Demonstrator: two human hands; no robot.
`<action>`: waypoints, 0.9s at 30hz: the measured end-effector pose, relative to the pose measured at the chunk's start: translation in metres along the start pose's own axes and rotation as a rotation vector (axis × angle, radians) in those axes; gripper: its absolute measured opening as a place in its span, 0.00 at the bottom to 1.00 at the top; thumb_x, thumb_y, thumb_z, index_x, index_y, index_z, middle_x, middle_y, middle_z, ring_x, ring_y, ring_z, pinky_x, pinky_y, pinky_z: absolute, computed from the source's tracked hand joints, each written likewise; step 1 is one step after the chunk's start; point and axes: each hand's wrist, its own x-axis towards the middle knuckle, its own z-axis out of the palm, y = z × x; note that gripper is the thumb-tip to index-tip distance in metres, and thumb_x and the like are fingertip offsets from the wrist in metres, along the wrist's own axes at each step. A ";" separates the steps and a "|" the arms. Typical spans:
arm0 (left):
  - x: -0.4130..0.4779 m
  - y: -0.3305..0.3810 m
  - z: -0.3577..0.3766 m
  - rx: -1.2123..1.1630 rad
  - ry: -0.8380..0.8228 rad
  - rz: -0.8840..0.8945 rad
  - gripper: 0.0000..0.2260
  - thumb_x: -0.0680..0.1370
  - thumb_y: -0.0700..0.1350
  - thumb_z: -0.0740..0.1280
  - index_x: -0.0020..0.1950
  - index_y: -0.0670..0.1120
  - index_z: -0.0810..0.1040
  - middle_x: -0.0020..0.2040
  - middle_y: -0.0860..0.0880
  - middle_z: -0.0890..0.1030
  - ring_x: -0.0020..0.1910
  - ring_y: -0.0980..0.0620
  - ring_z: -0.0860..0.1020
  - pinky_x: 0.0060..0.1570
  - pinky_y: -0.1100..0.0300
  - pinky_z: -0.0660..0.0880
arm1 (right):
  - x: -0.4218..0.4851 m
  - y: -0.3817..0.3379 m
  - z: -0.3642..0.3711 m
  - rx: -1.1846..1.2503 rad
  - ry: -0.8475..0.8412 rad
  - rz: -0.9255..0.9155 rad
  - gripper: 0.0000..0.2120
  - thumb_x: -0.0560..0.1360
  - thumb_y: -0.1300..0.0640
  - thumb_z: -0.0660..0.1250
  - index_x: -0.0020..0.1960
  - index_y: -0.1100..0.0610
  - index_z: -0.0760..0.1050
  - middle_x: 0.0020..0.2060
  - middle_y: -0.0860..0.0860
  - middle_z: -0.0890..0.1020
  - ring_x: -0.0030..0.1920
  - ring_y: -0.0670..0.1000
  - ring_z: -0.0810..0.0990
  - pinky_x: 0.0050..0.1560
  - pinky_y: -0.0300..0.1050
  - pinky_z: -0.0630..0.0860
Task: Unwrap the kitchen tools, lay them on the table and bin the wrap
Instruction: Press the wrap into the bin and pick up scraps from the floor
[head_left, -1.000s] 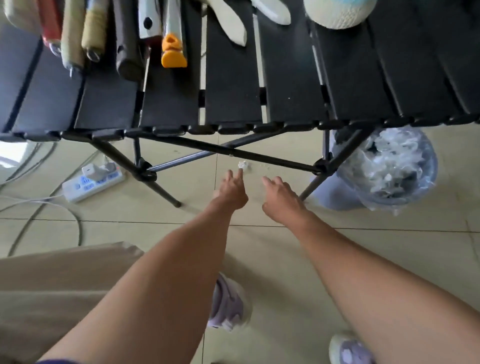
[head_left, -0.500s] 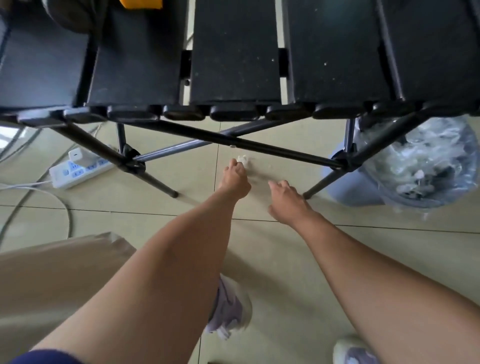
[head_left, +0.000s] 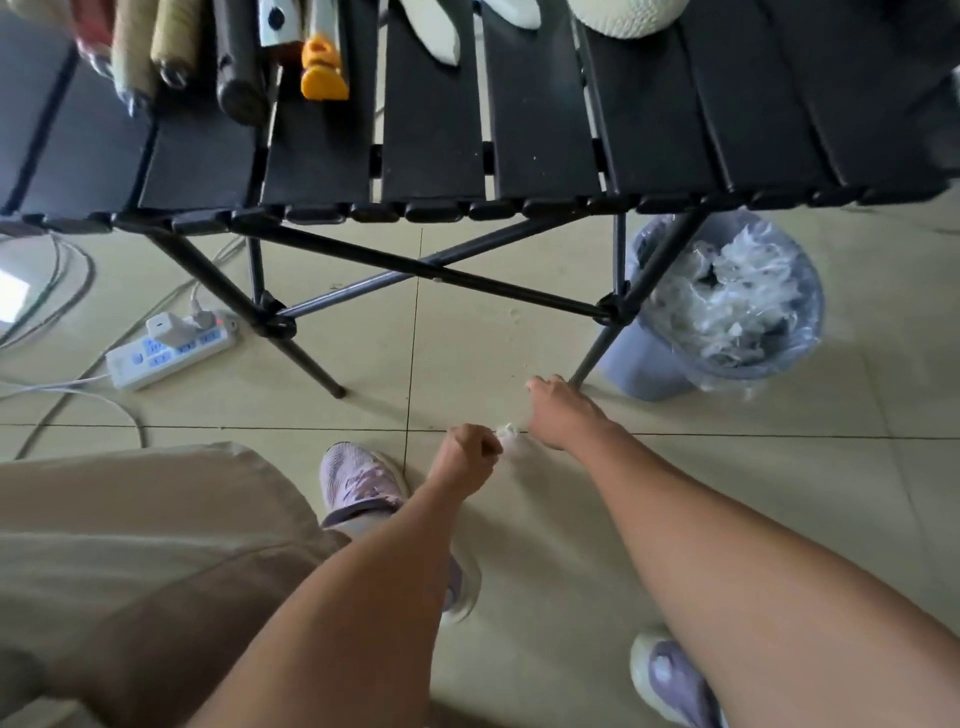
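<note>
On your far left, a white power strip (head_left: 171, 348) lies on the tiled floor with a plug seated in it and cables trailing off. Above it, the black slatted folding table (head_left: 436, 135) carries the kitchen tools (head_left: 239, 78) side by side at its left end, handles toward you. An orange-tipped tool (head_left: 323, 73) closes that row, and pale utensils lie further right along the far edge.

Your lilac shoe (head_left: 358, 478) stands on the floor in front of the table. Just right of it, your left hand (head_left: 467, 457) is clenched low over the tiles and pinches a small white scrap of wrap (head_left: 506, 430), which sticks out on the side toward your other hand. Your right hand (head_left: 558, 410) sits just beside that scrap, its back toward you. Whether it grasps anything cannot be told.

Further right, the pale blue bin (head_left: 634, 364) stands under the table's right corner, close against a table leg. It is lined with a clear bag and holds crumpled wrap (head_left: 727, 296).
</note>
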 end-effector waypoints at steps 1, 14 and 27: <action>-0.003 0.002 0.001 -0.034 0.007 0.003 0.05 0.76 0.34 0.73 0.50 0.40 0.87 0.48 0.43 0.88 0.48 0.47 0.84 0.45 0.64 0.74 | -0.002 0.002 0.003 0.007 -0.012 0.003 0.23 0.82 0.62 0.60 0.76 0.58 0.68 0.69 0.60 0.73 0.71 0.64 0.74 0.67 0.58 0.75; 0.024 0.037 -0.005 -0.644 -0.272 -0.136 0.10 0.78 0.29 0.73 0.45 0.40 0.76 0.41 0.43 0.77 0.43 0.48 0.79 0.63 0.47 0.80 | -0.004 0.026 0.042 0.310 0.136 0.044 0.07 0.80 0.59 0.68 0.43 0.56 0.78 0.43 0.58 0.84 0.42 0.61 0.79 0.40 0.45 0.68; -0.023 0.167 0.001 -0.451 -0.389 0.131 0.11 0.82 0.26 0.63 0.62 0.32 0.80 0.40 0.44 0.80 0.42 0.50 0.80 0.59 0.50 0.80 | -0.109 0.100 -0.062 0.426 0.439 0.090 0.10 0.76 0.63 0.69 0.36 0.62 0.81 0.32 0.55 0.84 0.35 0.56 0.83 0.38 0.51 0.78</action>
